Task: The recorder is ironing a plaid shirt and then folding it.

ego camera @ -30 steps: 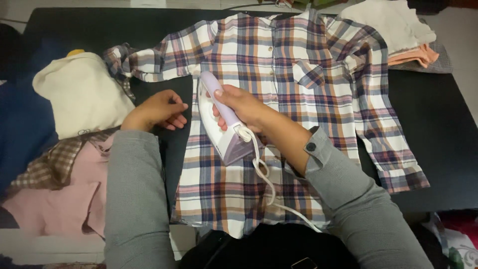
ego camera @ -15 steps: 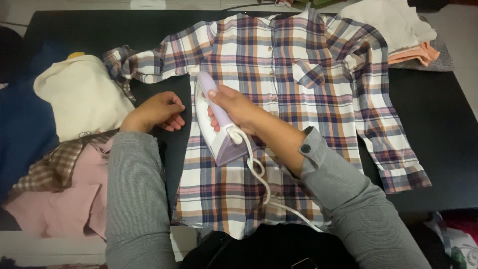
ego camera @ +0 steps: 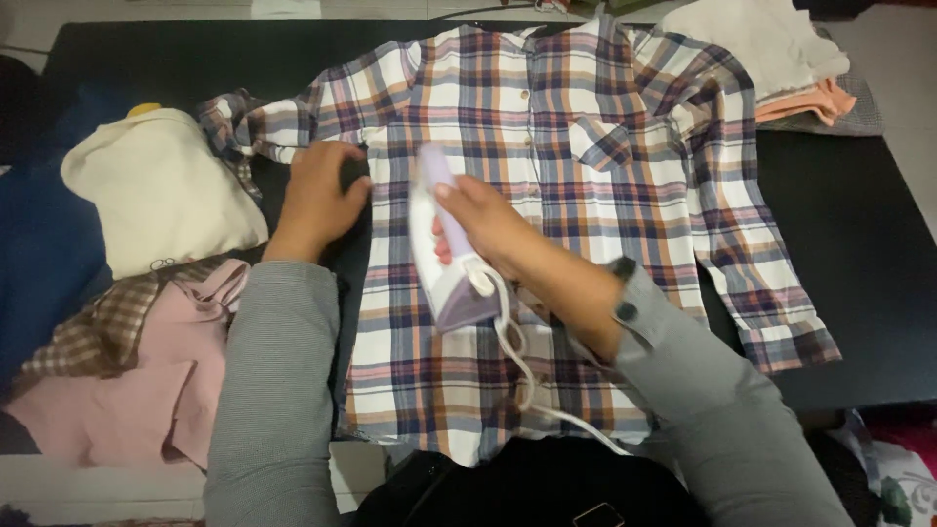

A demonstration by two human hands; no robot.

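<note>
Head view: right hand (ego camera: pixel 485 226) clenched around handle of purple-white iron (ego camera: pixel 444 256), resting on plaid shirt (ego camera: pixel 547 195) at frame centre. Left hand (ego camera: pixel 320 195), flat and released, presses shirt's side edge against dark bench (ego camera: pixel 859 254). Pressing step under way; next stroke likely needs fabric held taut.

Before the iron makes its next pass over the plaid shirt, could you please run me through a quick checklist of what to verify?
1. Grip on the iron: right hand wraps its purple handle. Ok.
2. Left hand clear of the soleplate: it presses the plaid shirt at the armpit edge, apart from the iron. Ok.
3. White cord clear of the path: it trails back toward the person, over the lower shirt. Ok.
4. Fabric flat ahead: the chest lies smooth, but the sleeve by the left hand is bunched. Not ok.
5. Soleplate heat: cannot tell.
</note>
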